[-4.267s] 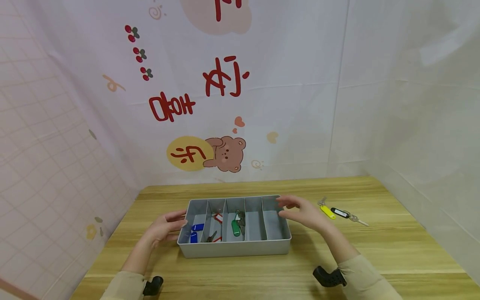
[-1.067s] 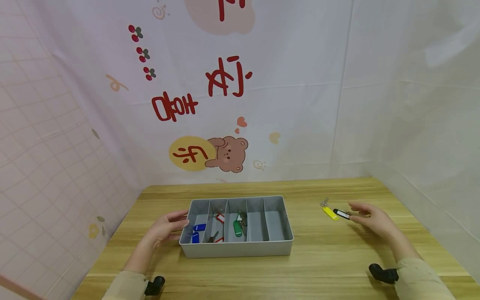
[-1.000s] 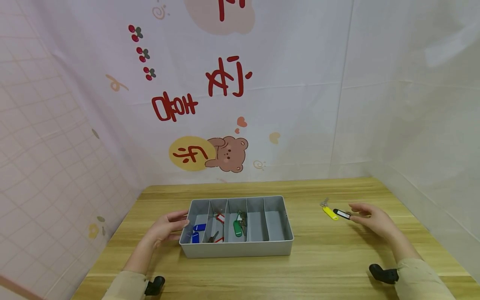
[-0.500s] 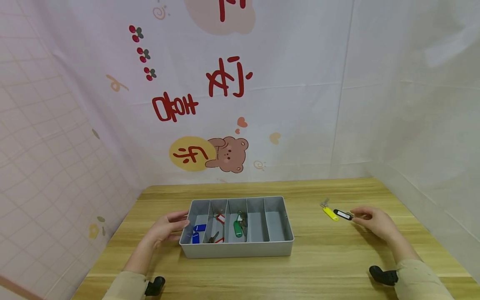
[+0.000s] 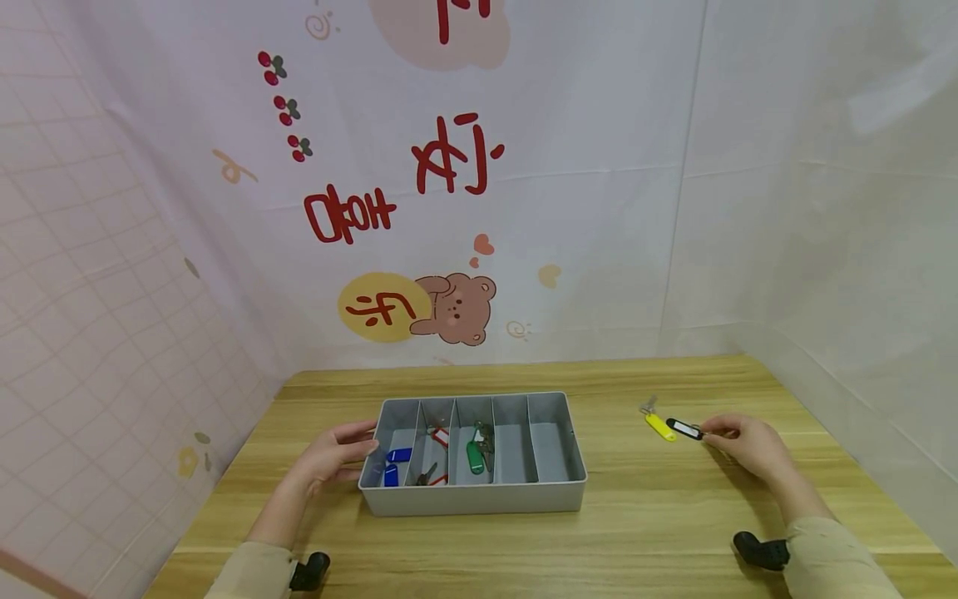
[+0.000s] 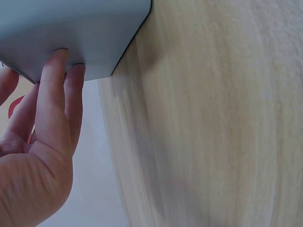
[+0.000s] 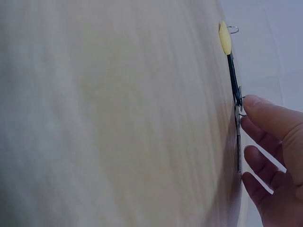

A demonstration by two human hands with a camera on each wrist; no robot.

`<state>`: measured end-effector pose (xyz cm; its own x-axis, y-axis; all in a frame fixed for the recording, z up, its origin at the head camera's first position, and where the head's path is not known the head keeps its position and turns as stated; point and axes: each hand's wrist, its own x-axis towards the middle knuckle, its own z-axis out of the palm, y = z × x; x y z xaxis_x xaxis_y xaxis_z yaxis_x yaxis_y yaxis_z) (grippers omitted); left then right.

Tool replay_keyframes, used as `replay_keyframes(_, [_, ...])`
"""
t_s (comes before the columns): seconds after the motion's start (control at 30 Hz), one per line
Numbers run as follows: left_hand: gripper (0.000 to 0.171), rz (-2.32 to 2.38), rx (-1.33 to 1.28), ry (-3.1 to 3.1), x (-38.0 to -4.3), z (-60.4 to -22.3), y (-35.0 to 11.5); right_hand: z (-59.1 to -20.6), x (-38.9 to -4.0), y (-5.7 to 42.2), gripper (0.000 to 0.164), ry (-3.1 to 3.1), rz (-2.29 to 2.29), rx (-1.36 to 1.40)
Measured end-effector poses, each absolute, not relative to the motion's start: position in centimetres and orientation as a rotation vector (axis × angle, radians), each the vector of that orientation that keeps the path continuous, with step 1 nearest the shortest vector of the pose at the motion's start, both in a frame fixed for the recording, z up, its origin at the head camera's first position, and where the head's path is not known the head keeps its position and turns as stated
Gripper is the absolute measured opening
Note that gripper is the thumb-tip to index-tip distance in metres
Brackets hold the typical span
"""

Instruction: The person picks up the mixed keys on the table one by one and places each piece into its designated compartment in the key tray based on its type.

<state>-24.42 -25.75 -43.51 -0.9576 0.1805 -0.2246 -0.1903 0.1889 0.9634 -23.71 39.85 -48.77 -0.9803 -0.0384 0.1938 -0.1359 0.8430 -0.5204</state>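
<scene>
A grey tray (image 5: 479, 499) with several compartments stands on the wooden table. My left hand (image 5: 329, 456) holds its left end, thumb tip over the rim and fingertips (image 6: 59, 54) against the outer wall. Two blue key tags (image 5: 399, 455) lie in the leftmost compartment. Beside them are red-tagged keys (image 5: 440, 436), then a green key tag (image 5: 475, 457) with keys. My right hand (image 5: 748, 445) pinches the ring end of a black-tagged key (image 5: 684, 429) between thumb and index finger, low over the table. Its key is mostly hidden by the hand in the head view.
A yellow-tagged key (image 5: 660, 427) lies just left of the black tag, close to it. The tray's two right compartments (image 5: 555, 449) show bare floors. A printed white curtain (image 5: 599, 249) hangs behind the table (image 5: 479, 553) and along both sides.
My right hand has moved from the tray's right end to the black-tagged key, and its thumb and index finger have closed on the ring end. My left hand has stayed at the tray.
</scene>
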Motion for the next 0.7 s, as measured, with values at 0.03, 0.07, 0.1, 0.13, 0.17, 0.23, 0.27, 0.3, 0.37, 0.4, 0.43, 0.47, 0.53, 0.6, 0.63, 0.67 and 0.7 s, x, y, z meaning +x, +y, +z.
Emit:
replay_keyframes(0.03, [0.065, 1.831, -0.006, 2.183, -24.41, -43.53, -25.76, -48.82, -23.74, 39.84, 0.015, -2.845, 0.815, 0.121])
replay_keyframes(0.07, [0.065, 1.829, -0.002, 2.185, -24.4, -43.55, -25.77, -48.86, -23.77, 39.84, 0.014, -2.849, 0.808, 0.109])
replay_keyframes(0.1, [0.065, 1.828, 0.0, 2.187, -24.41, -43.57, -25.78, -48.91, -23.8, 39.82, 0.014, -2.852, 0.802, 0.096])
replay_keyframes(0.13, [0.066, 1.829, 0.001, 2.187, -24.4, -43.58, -25.78, -48.94, -23.84, 39.81, 0.014, -2.855, 0.797, 0.084])
replay_keyframes(0.17, [0.066, 1.829, -0.001, 2.188, -24.39, -43.57, -25.76, -48.95, -23.86, 39.79, 0.014, -2.857, 0.792, 0.072])
replay_keyframes(0.23, [0.066, 1.832, -0.007, 2.188, -24.38, -43.57, -25.75, -48.94, -23.88, 39.75, 0.014, -2.86, 0.787, 0.052])
replay_keyframes(0.27, [0.066, 1.832, -0.011, 2.189, -24.38, -43.57, -25.74, -48.91, -23.85, 39.73, 0.014, -2.861, 0.787, 0.049])
replay_keyframes(0.3, [0.066, 1.832, -0.015, 2.191, -24.37, -43.57, -25.73, -48.88, -23.83, 39.71, 0.015, -2.859, 0.786, 0.045])
replay_keyframes(0.37, [0.066, 1.829, -0.018, 2.194, -24.35, -43.57, -25.72, -48.81, -23.74, 39.67, 0.016, -2.856, 0.784, 0.038])
replay_keyframes(0.4, [0.066, 1.827, -0.017, 2.195, -24.35, -43.58, -25.72, -48.77, -23.7, 39.66, 0.017, -2.854, 0.787, 0.036])
replay_keyframes(0.43, [0.066, 1.825, -0.017, 2.195, -24.35, -43.58, -25.72, -48.75, -23.64, 39.65, 0.018, -2.852, 0.791, 0.032])
replay_keyframes(0.47, [0.066, 1.825, -0.017, 2.196, -24.34, -43.59, -25.72, -48.71, -23.58, 39.63, 0.019, -2.85, 0.797, 0.028])
replay_keyframes(0.53, [0.066, 1.824, -0.016, 2.194, -24.35, -43.61, -25.74, -48.65, -23.46, 39.6, 0.022, -2.843, 0.814, 0.016])
replay_keyframes(0.6, [0.066, 1.826, -0.016, 2.192, -24.37, -43.62, -25.75, -48.6, -23.35, 39.59, 0.024, -2.835, 0.829, 0.008])
replay_keyframes(0.63, [0.066, 1.825, -0.014, 2.191, -24.39, -43.62, -25.76, -48.58, -23.29, 39.57, 0.025, -2.83, 0.835, 0.002])
replay_keyframes(0.67, [0.066, 1.827, -0.013, 2.188, -24.39, -43.62, -25.75, -48.57, -23.23, 39.55, 0.026, -2.824, 0.839, -0.002])
replay_keyframes(0.7, [0.066, 1.828, -0.012, 2.186, -24.4, -43.62, -25.75, -48.56, -23.17, 39.54, 0.026, -2.821, 0.842, -0.008])
